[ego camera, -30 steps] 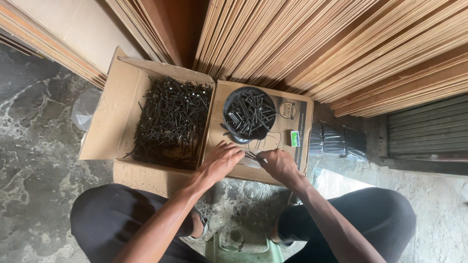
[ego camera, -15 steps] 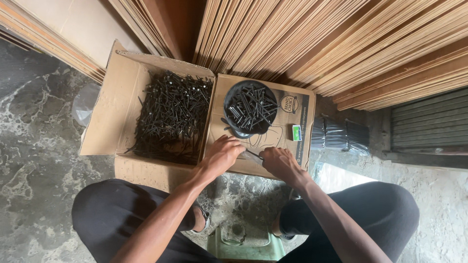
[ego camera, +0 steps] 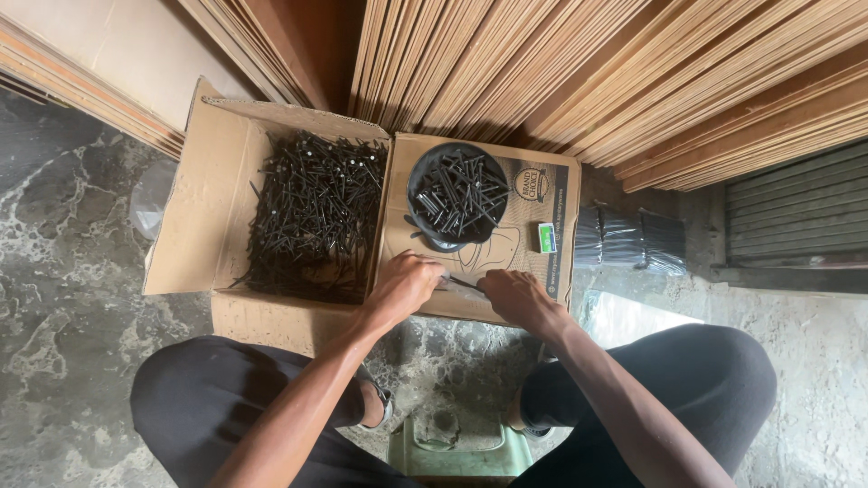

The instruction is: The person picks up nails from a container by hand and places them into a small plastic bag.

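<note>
- Both hands have stayed on the cardboard flap (ego camera: 506, 271); left hand (ego camera: 404, 285) and right hand (ego camera: 517, 296) pinch dark nails (ego camera: 463, 284) between them.
- Beyond: black bowl (ego camera: 457, 194) of nails, open box (ego camera: 312, 217) at left.

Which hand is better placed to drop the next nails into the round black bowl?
Probably the left hand: it sits just below the round black bowl on the cardboard flap, fist closed around dark nails. The right hand lies further right, pinching the nails' other end.
</note>
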